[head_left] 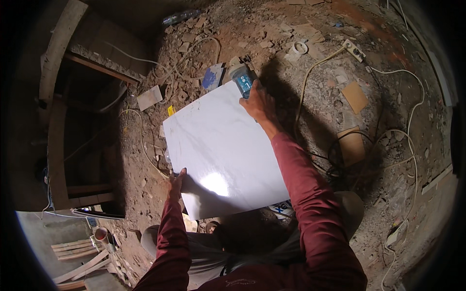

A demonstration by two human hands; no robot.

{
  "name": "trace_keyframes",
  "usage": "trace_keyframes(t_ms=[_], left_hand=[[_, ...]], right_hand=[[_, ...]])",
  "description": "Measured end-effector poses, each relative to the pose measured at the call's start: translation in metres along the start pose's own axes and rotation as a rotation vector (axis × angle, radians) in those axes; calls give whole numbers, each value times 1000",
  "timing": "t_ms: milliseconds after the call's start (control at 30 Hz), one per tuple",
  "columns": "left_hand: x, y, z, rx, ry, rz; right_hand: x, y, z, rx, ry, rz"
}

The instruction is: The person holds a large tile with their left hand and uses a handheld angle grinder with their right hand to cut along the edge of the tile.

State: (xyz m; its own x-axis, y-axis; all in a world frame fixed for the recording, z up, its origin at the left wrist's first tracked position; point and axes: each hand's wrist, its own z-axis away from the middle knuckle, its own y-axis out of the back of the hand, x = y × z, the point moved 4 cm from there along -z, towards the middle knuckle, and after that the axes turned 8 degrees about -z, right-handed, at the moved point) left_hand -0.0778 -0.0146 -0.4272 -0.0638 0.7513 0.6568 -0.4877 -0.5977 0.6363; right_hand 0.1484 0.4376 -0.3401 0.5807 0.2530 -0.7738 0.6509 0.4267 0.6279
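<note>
A large white tile with faint grey veining [221,140] lies across the middle before me, shining where light strikes it. My left hand [176,178] grips its lower left edge, thumb on top and fingers largely hidden. At the tile's far right corner my right hand [257,104] is closed on a teal and grey power tool [240,76]. Beyond the tile lie a blue-and-white tile piece [211,77] and a small yellow object [171,110]. My crossed or bent legs [204,247] show beneath the tile.
Rubble and cables cover the ground. A power strip [354,51], tape-like ring [300,47] and tan boards [354,98] lie at the right. A dark opening framed with timber [63,63] fills the left, with planks [75,250] and a bucket [101,235] below it.
</note>
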Motion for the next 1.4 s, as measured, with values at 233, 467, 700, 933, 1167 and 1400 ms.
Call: trace_keyframes(t_ms=[233, 467, 700, 933, 1167, 1400], left_hand=[[-4, 6, -2, 22, 107, -178], [-3, 2, 0, -64, 62, -78], [-1, 1, 2, -6, 12, -65], [-13, 0, -3, -31, 50, -8], [-13, 1, -5, 5, 43, -43], [7, -1, 12, -54, 13, 31]], right_hand=[[-6, 3, -1, -8, 15, -9], [-6, 1, -2, -18, -13, 9], [-6, -1, -3, -2, 12, 32], [-5, -3, -5, 30, 34, 0], [-5, -7, -9, 26, -2, 24], [-8, -5, -9, 17, 7, 27]])
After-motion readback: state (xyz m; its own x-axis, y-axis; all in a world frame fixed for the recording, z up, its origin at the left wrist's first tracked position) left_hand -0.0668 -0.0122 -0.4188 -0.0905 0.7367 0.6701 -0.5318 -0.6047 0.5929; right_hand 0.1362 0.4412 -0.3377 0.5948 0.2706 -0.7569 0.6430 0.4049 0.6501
